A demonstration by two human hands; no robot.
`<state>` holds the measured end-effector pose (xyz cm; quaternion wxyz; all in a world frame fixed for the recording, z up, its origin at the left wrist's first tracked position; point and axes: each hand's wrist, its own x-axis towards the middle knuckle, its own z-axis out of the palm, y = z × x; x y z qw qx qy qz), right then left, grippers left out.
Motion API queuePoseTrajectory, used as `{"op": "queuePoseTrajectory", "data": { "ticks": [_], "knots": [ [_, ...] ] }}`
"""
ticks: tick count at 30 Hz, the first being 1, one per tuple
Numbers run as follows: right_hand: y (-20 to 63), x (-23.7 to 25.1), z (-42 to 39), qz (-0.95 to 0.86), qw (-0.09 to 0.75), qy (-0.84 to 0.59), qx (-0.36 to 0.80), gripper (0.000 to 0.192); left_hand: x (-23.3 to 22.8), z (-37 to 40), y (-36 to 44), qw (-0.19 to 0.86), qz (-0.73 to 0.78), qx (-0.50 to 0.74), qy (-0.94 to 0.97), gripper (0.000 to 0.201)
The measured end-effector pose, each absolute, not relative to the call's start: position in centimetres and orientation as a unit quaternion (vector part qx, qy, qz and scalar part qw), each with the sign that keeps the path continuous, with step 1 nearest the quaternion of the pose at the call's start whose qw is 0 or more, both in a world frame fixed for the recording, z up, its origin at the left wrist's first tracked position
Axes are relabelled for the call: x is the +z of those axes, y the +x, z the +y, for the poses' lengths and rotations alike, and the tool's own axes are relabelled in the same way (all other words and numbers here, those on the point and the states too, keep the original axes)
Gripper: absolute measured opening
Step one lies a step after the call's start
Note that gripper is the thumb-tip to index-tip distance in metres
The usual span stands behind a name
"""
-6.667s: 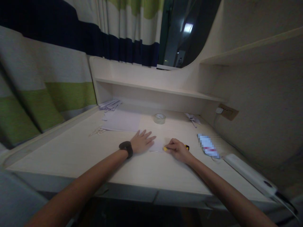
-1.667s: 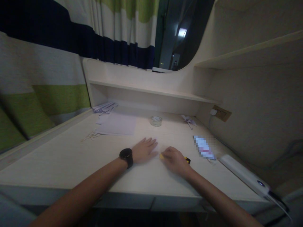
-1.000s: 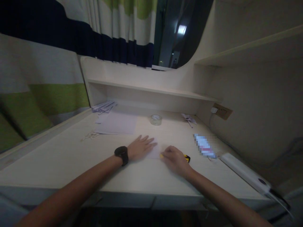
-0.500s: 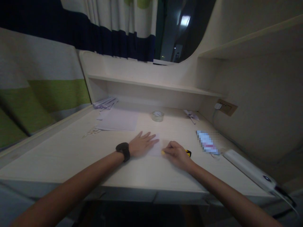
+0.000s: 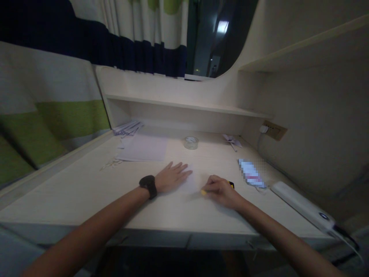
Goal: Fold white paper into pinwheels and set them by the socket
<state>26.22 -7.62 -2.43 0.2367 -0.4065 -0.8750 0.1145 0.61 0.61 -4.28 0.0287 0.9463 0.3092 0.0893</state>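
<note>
My left hand [image 5: 172, 177], with a black watch [image 5: 149, 184] at its wrist, lies flat with fingers spread on a small piece of white paper [image 5: 191, 184]. To its right, my right hand [image 5: 220, 191] is closed in a pinch. A small yellow object [image 5: 203, 192] shows at its fingertips, near the paper's right side; its kind I cannot make out. Behind the right hand, a black and yellow item [image 5: 231, 184] is mostly hidden. Beyond both hands stands a roll of clear tape [image 5: 191, 143].
Large white sheets [image 5: 142, 149] and a pile of folded paper strips [image 5: 128, 129] lie back left, with small off-white pieces [image 5: 112, 164] in front. On the right are a paper pinwheel [image 5: 232, 141], a blurred-out phone [image 5: 251, 173] and a long white device [image 5: 302, 207] with a cable.
My right hand has moved slightly right and toward me with the yellow object, away from the paper. My left hand has stayed on the paper. The view has shifted a little.
</note>
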Motion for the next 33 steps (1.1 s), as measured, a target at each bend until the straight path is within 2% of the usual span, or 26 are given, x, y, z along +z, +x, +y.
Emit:
{"op": "queuePoseTrajectory", "data": {
  "ticks": [9, 15, 20, 23, 26, 29, 33],
  "knots": [
    [27.8, -0.9, -7.7, -0.858, 0.208, -0.446, 0.149, 0.017, -3.3, 0.9, -0.2, 0.024, 0.313, 0.160, 0.936, 0.062],
    [29.5, -0.2, -8.1, -0.843, 0.192, -0.466, 0.189, 0.028, -3.2, 1.3, -0.8, 0.003, 0.307, 0.169, 0.936, 0.045],
    [31.4, -0.2, -7.9, -0.834, 0.156, -0.516, 0.115, 0.022, -3.3, 1.4, -0.8, -0.009, 0.318, 0.176, 0.932, 0.037],
    [31.6, -0.2, -7.1, -0.826, 0.113, -0.551, 0.037, 0.016, -3.2, 1.1, -0.8, -0.006, 0.323, 0.176, 0.930, 0.039],
    [30.9, -0.4, -5.6, -0.788, 0.064, -0.612, -0.030, 0.025, -3.0, 0.5, -0.8, -0.011, 0.321, 0.172, 0.931, 0.051],
    [29.4, -0.7, -3.5, -0.722, 0.035, -0.689, -0.051, 0.037, -2.7, 0.0, -0.7, -0.020, 0.325, 0.171, 0.930, 0.062],
    [27.2, -0.7, -0.9, -0.671, 0.015, -0.739, -0.065, 0.043, -2.6, -0.5, -0.5, -0.024, 0.313, 0.174, 0.933, 0.056]
  ]
}}
